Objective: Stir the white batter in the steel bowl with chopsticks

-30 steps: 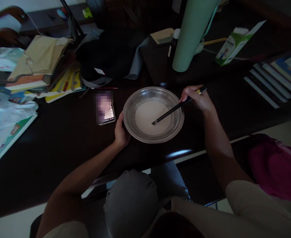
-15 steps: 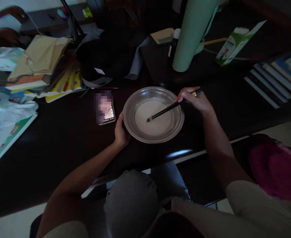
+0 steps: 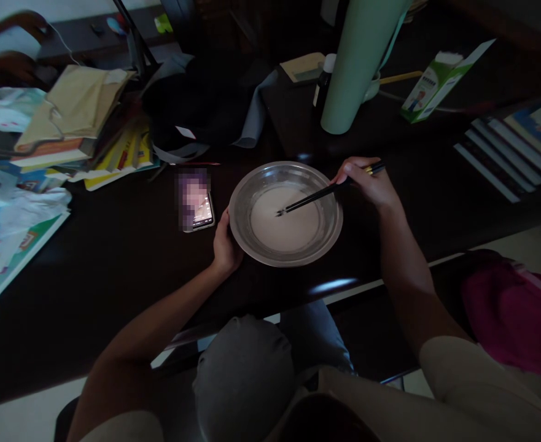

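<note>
A round metal bowl stands on the dark table, with a pale, milky liquid in it. My left hand grips the bowl's left side; some of its fingers are hidden behind the wall. Black chopsticks with gold bands are pinched in my right hand above the bowl's right rim. They slant down to the left, and their tips are at the liquid near the bowl's middle. Left of the bowl lies a phone with its screen lit.
Stacked books and envelopes crowd the left, near a dark bag. Behind the bowl stand a tall green bottle, a small dark bottle and a green-white box. More books lie at right. Another person's hand shows top left.
My right hand has shifted slightly right and up with the chopsticks. Their tips have moved a little up and to the right in the liquid. My left hand and the bowl stay put.
</note>
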A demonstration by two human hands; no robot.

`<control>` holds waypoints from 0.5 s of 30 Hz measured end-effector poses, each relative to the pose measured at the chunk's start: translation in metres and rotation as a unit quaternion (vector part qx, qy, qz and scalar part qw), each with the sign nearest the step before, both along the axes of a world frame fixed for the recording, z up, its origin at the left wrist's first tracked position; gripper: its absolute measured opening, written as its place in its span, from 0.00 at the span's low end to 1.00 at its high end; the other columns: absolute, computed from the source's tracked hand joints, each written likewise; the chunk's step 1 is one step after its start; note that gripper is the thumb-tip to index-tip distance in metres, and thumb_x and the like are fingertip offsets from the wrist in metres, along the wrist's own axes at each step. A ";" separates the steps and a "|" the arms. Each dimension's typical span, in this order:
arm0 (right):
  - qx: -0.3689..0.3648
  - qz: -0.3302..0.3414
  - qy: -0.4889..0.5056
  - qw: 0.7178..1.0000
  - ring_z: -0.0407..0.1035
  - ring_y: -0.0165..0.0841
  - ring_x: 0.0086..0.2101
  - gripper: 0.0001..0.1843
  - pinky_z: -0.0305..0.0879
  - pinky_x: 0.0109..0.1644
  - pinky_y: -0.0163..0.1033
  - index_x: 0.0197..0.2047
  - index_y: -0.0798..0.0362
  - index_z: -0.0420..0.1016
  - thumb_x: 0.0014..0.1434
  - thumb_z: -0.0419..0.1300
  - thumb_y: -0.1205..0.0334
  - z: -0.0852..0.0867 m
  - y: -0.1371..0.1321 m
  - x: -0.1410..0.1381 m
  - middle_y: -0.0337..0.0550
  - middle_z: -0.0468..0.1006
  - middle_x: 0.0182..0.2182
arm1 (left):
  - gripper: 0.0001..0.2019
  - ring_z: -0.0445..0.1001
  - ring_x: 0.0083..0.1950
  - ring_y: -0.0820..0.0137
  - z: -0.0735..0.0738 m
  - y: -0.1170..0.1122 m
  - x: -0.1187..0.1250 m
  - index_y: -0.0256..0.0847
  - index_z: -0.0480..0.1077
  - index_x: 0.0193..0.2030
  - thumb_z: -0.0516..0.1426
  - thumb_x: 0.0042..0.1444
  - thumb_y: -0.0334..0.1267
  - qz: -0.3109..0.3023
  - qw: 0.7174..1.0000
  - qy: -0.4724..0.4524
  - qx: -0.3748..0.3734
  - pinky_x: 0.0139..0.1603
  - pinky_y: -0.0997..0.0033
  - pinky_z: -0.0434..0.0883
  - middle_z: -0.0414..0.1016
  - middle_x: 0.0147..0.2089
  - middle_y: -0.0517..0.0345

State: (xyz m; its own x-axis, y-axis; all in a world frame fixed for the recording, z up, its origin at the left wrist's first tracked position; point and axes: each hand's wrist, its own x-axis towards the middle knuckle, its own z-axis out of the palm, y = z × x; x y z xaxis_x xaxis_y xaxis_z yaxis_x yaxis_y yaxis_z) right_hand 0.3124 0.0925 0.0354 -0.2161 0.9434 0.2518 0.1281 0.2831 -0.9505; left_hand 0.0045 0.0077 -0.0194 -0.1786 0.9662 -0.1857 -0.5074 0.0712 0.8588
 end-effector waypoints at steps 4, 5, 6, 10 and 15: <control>-0.013 0.008 0.002 1.000 0.75 0.32 0.26 0.25 0.70 0.32 0.40 0.21 0.49 0.79 0.57 0.63 0.38 0.001 -0.002 0.000 0.40 0.77 0.20 | 0.14 0.75 0.62 0.59 0.000 0.000 0.000 0.46 0.79 0.47 0.56 0.63 0.48 0.002 1.000 0.002 -0.003 0.65 0.58 0.71 0.83 0.52 0.58; -0.018 0.029 -0.006 0.999 0.75 0.32 0.26 0.24 0.70 0.32 0.39 0.22 0.49 0.79 0.57 0.64 0.38 0.002 -0.002 -0.001 0.40 0.78 0.20 | 0.14 0.75 0.62 0.59 0.000 0.000 0.000 0.46 0.79 0.47 0.56 0.63 0.48 0.006 1.000 0.002 -0.006 0.65 0.59 0.70 0.83 0.52 0.58; -0.021 0.047 -0.016 0.999 0.75 0.32 0.27 0.24 0.70 0.33 0.39 0.23 0.49 0.80 0.57 0.64 0.38 0.002 -0.003 -0.002 0.40 0.78 0.21 | 0.14 0.75 0.62 0.60 0.000 0.000 0.000 0.46 0.79 0.47 0.56 0.63 0.47 0.009 1.000 0.001 -0.010 0.66 0.59 0.70 0.83 0.52 0.59; -0.011 0.030 -0.016 0.999 0.76 0.33 0.30 0.22 0.71 0.35 0.39 0.25 0.48 0.81 0.56 0.65 0.39 0.002 -0.001 -0.002 0.40 0.80 0.24 | 0.14 0.75 0.62 0.59 -0.001 0.001 0.000 0.46 0.79 0.47 0.57 0.62 0.47 0.013 1.000 -0.007 -0.013 0.66 0.59 0.70 0.83 0.51 0.59; -0.005 0.015 0.019 1.000 0.74 0.31 0.25 0.23 0.68 0.31 0.39 0.21 0.49 0.79 0.59 0.63 0.41 0.001 -0.002 0.001 0.39 0.77 0.20 | 0.14 0.75 0.62 0.57 -0.001 0.001 0.000 0.46 0.79 0.47 0.58 0.61 0.49 0.005 1.000 -0.001 -0.001 0.65 0.57 0.71 0.83 0.51 0.58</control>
State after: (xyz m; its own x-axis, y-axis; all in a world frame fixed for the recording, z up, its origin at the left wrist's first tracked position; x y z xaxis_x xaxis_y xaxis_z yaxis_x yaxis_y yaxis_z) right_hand 0.3136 0.0909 0.0361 -0.2356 0.9391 0.2500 0.0842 0.2760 -0.9575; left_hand 0.0045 0.0084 -0.0206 -0.1886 0.9637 -0.1890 -0.5105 0.0682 0.8572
